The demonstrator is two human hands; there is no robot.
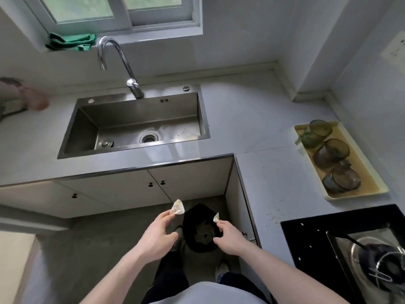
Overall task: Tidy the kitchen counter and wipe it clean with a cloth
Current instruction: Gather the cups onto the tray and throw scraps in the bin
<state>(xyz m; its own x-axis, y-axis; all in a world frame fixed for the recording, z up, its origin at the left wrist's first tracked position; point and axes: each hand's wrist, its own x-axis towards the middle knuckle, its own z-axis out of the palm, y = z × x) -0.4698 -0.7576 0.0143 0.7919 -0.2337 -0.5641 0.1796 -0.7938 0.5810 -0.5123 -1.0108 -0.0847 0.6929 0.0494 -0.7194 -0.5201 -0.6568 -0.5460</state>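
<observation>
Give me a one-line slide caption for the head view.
Both hands, left and right, pinch crumpled scraps over a black bin below the counter; green cloth waits on the sill.

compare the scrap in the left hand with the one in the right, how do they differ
The scrap pinched by the left hand looks larger and fuller; the scrap pinched by the right hand is a smaller sliver. The left one is held higher, beside the black bin; the right one hangs over its opening. Both are pale, crumpled and yellow-stained.
</observation>
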